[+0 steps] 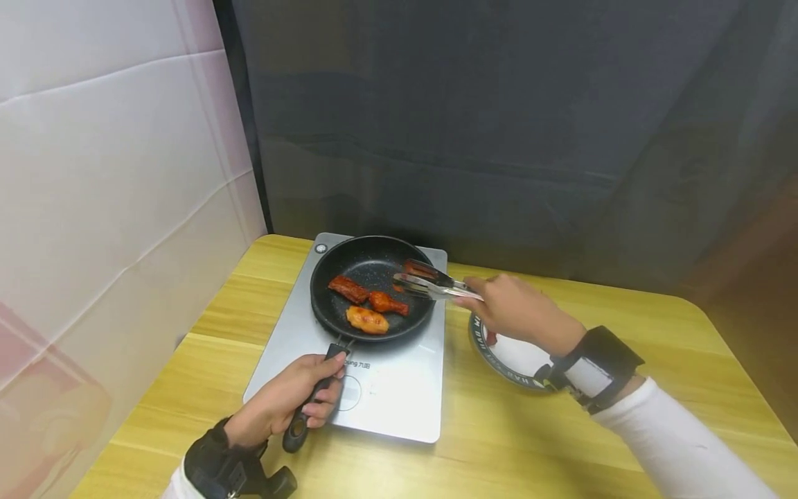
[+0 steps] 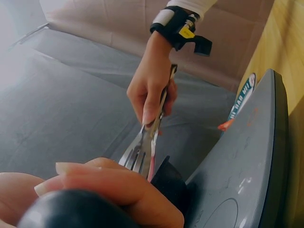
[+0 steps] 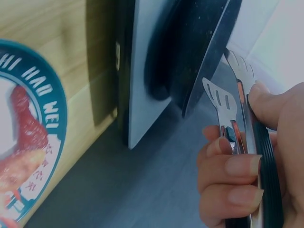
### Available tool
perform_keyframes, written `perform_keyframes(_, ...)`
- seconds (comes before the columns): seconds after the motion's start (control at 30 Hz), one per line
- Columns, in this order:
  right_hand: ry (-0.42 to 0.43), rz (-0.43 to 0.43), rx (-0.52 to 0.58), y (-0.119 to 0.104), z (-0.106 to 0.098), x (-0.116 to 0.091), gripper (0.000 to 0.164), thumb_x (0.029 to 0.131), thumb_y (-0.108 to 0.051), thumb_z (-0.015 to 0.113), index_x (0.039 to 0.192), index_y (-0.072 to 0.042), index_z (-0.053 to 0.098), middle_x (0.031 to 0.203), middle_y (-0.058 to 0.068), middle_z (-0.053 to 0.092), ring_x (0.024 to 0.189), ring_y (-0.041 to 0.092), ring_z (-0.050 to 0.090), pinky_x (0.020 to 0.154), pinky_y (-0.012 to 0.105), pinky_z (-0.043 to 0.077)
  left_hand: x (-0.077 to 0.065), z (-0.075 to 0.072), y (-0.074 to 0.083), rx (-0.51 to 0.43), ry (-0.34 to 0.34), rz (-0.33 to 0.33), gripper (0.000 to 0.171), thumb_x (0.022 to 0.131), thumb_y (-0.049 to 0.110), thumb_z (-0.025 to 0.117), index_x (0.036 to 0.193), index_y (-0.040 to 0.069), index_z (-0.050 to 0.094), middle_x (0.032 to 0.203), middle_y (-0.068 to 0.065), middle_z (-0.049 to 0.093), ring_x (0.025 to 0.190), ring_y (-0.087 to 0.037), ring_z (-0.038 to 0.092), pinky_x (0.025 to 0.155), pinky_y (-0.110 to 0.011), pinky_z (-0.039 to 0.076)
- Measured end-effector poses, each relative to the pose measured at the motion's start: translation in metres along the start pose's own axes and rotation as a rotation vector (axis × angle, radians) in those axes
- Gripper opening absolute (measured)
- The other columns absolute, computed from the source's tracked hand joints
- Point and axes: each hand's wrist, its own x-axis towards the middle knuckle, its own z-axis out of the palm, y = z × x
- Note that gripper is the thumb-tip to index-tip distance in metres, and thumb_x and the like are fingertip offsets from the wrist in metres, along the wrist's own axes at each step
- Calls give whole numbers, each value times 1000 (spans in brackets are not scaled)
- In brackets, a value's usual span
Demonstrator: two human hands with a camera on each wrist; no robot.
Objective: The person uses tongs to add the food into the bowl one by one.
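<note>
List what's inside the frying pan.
Inside the frying pan: a dark red slab, a drumstick and an orange piece. Reddish patches show around the tongs, which cover whatever lies directly beneath.

Pan [image 1: 368, 263] on cooktop [image 1: 402, 388], meat [image 1: 388, 303] inside, plate [image 1: 497, 362] to the right
</note>
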Motion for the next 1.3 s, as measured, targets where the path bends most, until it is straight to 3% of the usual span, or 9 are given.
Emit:
perform_keyframes(0.1, 63, -16, -19, 10, -1, -7, 35, 96, -36, 58, 104, -2, 58, 50, -16, 50, 48, 3, 50, 47, 25, 43, 0, -1, -1, -2, 3, -6, 30, 105, 30, 37, 90, 5, 36, 59, 6, 30, 40, -2, 30, 36, -17, 31)
perform_keyframes(0.23, 132, 16, -59, 23, -3, -19, 28, 94, -31, 64, 94, -3, 60, 53, -8, 44, 48, 8, 45, 45, 25, 39, -1, -2, -2, -13, -2, -12, 30, 105, 30, 37, 91, 4, 36, 59, 6, 31, 40, -2, 31, 36, -17, 31)
perform_keyframes(0.47, 92, 145, -77, 41, 1, -43, 36, 94, -30, 62, 109, 3, 61, 57, -2, 42, 49, 12, 44, 45, 26, 37, -1, -2, -2, -14, 12, -15, 29, 105, 30, 37, 90, 5, 37, 59, 6, 30, 40, -2, 31, 35, -17, 32)
perform_keyframes(0.67, 89, 208, -120, 55, 8, -62, 47, 95, -33, 60, 120, 8, 57, 59, 1, 42, 51, 15, 43, 47, 30, 38, -1, -1, -1, -4, 18, -18, 28, 105, 28, 36, 90, 5, 37, 59, 6, 30, 40, -2, 30, 36, -17, 32)
perform_keyframes(0.83, 120, 235, -116, 65, 21, -79, 48, 96, -33, 58, 119, 9, 57, 54, 1, 35, 45, 14, 38, 42, 28, 31, -1, -1, -1, -6, 13, -13, 28, 105, 28, 36, 90, 5, 37, 59, 6, 31, 40, -2, 31, 36, -17, 32)
perform_keyframes(1.3, 174, 264, -88, 81, 55, -107, 39, 98, -34, 55, 106, 3, 62, 51, -2, 39, 47, 13, 41, 47, 32, 40, -1, -2, -1, 1, 6, -10, 30, 105, 30, 38, 89, 5, 37, 60, 5, 30, 40, -2, 31, 36, -17, 32)
